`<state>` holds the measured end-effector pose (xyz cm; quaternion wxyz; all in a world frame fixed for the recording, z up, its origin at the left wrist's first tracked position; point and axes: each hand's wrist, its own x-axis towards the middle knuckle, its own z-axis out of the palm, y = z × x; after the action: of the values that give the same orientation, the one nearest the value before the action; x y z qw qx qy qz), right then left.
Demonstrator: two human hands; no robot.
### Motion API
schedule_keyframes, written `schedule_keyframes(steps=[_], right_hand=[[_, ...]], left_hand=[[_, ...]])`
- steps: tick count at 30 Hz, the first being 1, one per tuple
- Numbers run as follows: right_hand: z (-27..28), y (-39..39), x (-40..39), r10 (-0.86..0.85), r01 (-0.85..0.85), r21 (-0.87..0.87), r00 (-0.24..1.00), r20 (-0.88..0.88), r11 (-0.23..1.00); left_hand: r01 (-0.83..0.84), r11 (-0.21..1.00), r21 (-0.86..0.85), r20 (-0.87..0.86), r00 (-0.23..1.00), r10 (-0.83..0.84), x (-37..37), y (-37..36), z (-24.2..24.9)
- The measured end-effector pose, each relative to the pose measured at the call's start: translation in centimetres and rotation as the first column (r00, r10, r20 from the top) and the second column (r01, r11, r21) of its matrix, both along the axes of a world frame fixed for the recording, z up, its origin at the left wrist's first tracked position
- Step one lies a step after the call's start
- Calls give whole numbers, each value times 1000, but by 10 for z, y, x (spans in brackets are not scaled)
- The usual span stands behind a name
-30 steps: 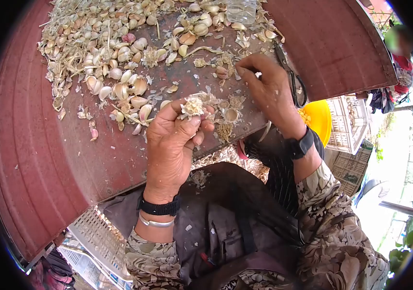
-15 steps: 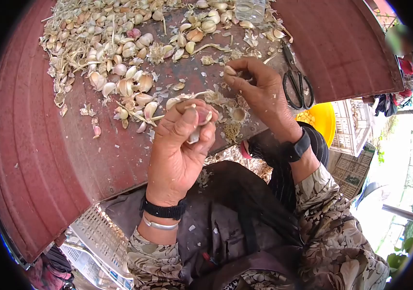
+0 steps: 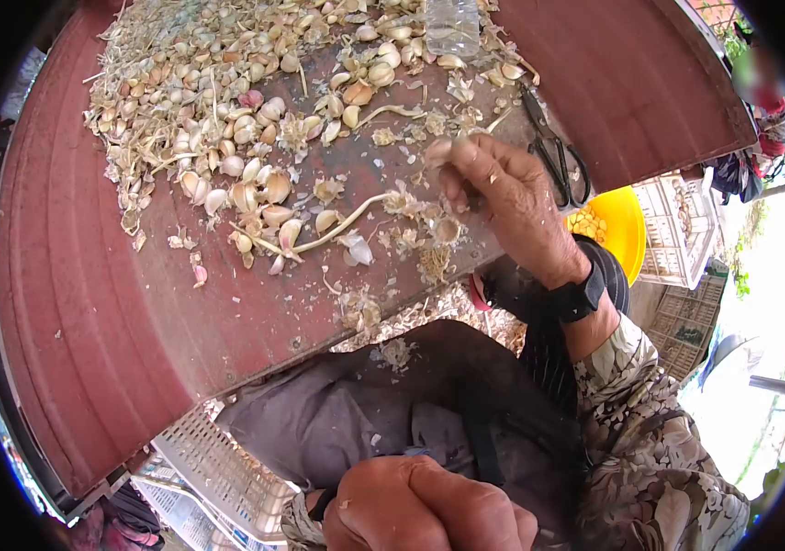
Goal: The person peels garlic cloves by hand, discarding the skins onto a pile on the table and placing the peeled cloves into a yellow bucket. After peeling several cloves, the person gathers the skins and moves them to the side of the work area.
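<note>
Down at the lap, close to the camera, my left hand [image 3: 425, 505] is curled closed with its back toward me. Whatever its fingers hold is hidden. Over the near right part of the table, my right hand [image 3: 512, 188] has bent fingers drawn together. Its fingertips are slightly blurred, and I cannot make out anything in them. Black-handled scissors [image 3: 560, 151] lie just right of this hand. Papery garlic skins [image 3: 411, 207] and a garlic root end [image 3: 448, 230] lie to its left. Loose garlic cloves [image 3: 259, 188] are scattered farther left.
A big heap of garlic cloves [image 3: 181, 87] covers the far left of the red table [image 3: 89, 275]. A clear plastic container [image 3: 452, 28] stands at the back. Beyond the right edge are a yellow basin [image 3: 627, 230] with peeled cloves and a white crate [image 3: 677, 220].
My left hand has dropped from above the table, where it held a garlic clove, to my lap. My right hand's fingers have curled and turned slightly. The view has shifted a little.
</note>
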<state>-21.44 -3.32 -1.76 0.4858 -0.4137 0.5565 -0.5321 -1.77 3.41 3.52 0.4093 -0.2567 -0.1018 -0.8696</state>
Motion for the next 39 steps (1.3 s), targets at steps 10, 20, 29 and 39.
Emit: schedule_keyframes(steps=[10, 20, 29, 39], right_hand=[[25, 30, 5, 6, -26, -121, 986, -165, 992], [28, 103, 27, 166, -366, -157, 709, -685, 917], [25, 123, 22, 260, -526, -206, 676, -689, 825], [22, 122, 29, 175, -202, -54, 930, -323, 978]], left_hand=[[12, 990, 142, 372, 926, -65, 20, 24, 46], [-314, 878, -362, 890, 165, 425, -1, 13, -43], [-243, 966, -87, 878, 440, 190, -1, 27, -53], [-223, 951, 215, 777, 629, -28, 8, 26, -60]])
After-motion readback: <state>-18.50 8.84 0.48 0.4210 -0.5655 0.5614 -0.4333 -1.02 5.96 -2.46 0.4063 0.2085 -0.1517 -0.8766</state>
